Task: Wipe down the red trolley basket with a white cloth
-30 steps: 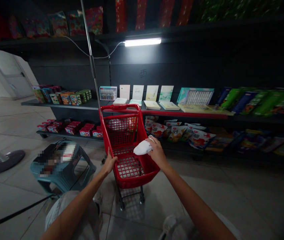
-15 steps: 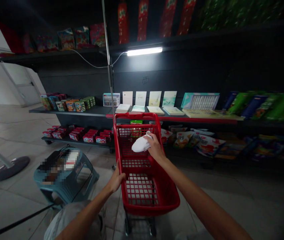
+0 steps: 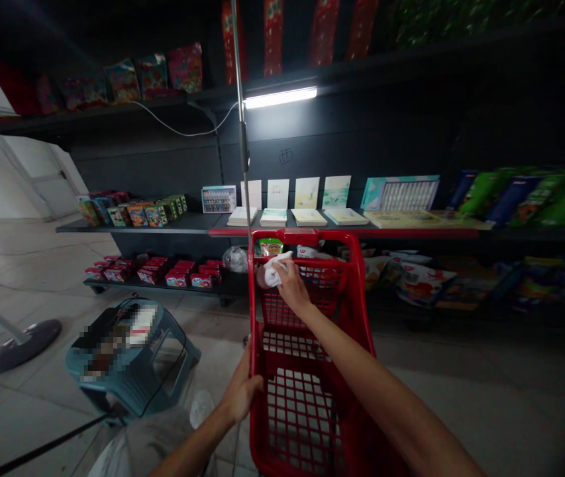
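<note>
A small red shopping cart (image 3: 356, 291) stands right in front of me, its basket open at the top. My left hand (image 3: 242, 394) is closed on the cart's left rim near its close end. My right hand (image 3: 289, 281) reaches over the basket and is closed on a white cloth (image 3: 273, 270), pressed against the inside of the cart's far wall just below the red handle bar (image 3: 302, 235).
Dark shelves (image 3: 173, 225) run across the back with boxes, books and snack bags under a strip light (image 3: 279, 97). A teal plastic stool (image 3: 128, 358) stands at the left with items on it. A metal pole (image 3: 242, 132) rises behind the cart. A fan base (image 3: 24, 334) sits far left.
The cart has come closer and more beneath me. My right hand with the cloth has gone from the middle of the basket to its far wall; my left hand stays on the left rim.
</note>
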Available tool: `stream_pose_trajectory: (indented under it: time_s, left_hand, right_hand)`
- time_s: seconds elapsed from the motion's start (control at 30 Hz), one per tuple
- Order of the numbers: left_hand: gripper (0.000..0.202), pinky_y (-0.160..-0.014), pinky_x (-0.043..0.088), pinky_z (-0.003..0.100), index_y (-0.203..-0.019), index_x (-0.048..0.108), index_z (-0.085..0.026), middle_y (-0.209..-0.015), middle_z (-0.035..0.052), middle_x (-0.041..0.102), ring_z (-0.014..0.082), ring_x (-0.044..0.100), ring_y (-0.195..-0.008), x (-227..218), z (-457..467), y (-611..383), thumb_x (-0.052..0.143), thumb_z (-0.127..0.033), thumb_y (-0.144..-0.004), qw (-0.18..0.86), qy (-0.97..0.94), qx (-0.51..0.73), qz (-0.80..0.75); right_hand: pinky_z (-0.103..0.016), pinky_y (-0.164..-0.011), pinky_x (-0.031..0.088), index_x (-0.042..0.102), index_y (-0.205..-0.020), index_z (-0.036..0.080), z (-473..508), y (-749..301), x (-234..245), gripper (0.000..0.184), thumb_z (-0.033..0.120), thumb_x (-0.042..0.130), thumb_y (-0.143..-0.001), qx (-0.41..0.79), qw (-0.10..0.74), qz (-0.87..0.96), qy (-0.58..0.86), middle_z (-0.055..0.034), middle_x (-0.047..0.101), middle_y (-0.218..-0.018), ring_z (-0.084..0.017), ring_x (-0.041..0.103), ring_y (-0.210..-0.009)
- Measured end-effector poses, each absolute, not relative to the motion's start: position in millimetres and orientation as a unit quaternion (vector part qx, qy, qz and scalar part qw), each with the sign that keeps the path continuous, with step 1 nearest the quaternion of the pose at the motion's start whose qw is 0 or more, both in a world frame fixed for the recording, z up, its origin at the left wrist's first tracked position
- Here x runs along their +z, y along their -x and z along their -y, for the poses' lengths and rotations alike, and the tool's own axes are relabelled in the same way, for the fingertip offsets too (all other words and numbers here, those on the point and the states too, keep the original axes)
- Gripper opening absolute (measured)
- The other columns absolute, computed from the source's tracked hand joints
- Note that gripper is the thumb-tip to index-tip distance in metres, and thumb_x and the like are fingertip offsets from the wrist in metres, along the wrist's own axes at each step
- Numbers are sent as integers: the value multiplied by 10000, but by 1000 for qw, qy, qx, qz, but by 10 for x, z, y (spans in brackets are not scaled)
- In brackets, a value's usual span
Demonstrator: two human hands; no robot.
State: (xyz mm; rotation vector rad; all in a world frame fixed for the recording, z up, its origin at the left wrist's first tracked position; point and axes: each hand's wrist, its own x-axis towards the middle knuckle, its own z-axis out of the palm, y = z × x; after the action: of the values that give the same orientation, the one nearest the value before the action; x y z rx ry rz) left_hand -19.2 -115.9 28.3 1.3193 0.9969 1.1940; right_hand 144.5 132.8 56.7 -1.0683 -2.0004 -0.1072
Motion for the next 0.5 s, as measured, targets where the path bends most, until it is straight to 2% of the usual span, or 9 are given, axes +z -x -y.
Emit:
stream_pose_trajectory:
  time_s: [0.1, 0.17, 0.27, 0.33, 0.4, 0.5]
  left_hand:
    - [1059, -1252, 326, 494, -1618, 321, -256, -1587, 19, 496, 350, 398, -1488, 280, 1129, 169, 518, -144, -583, 528, -544, 499, -421]
    - [1032, -1240, 344, 498, -1606, 345, -259, -1554, 23, 532, 353, 413, -1476, 284, 1110, 154, 516, -150, -595, 526, -540, 502, -425]
    - [1020, -1241, 344, 485, -1610, 323, -254, -1561, 29, 523, 337, 408, -1483, 293, 1110, 120, 519, -155, -614, 532, -534, 504, -423]
    - [1024, -1240, 345, 472, -1610, 307, -246, -1583, 37, 494, 329, 399, -1491, 296, 1129, 97, 526, -154, -615, 536, -532, 503, -419]
    - [1014, -1236, 348, 468, -1599, 313, -250, -1582, 40, 491, 325, 394, -1493, 296, 1153, 88, 526, -157, -612, 538, -528, 503, -422]
    - [950, -1202, 381, 470, -1551, 366, -267, -1527, 41, 540, 326, 446, -1446, 290, 1171, 125, 523, -172, -619, 535, -522, 496, -442]
  right_hand:
    - [-469, -952, 596, 552, -1450, 202, -1312, -1418, 410, 595, 164, 638, -862, -56, 369, 824, 427, -177, 452, -1449, -370, 437, -1329]
    - [-456, -923, 610, 576, -1420, 200, -1316, -1428, 323, 564, 201, 673, -865, -49, 353, 833, 422, -181, 466, -1439, -371, 442, -1334]
    - [-435, -1005, 581, 679, -1257, 195, -1337, -1454, 177, 403, 94, 596, -876, -29, 340, 852, 398, -158, 547, -1386, -312, 514, -1301]
    - [-423, -1092, 531, 722, -1166, 180, -1344, -1456, 67, 405, 9, 541, -846, -22, 328, 865, 380, -147, 597, -1365, -277, 547, -1293]
    - [-411, -1133, 498, 738, -1148, 166, -1337, -1441, -30, 443, -27, 530, -808, -22, 327, 869, 371, -143, 633, -1349, -260, 563, -1292]
    - [-385, -1115, 506, 734, -1203, 191, -1324, -1423, -89, 483, -7, 526, -815, -23, 354, 862, 361, -106, 685, -1292, -228, 600, -1248]
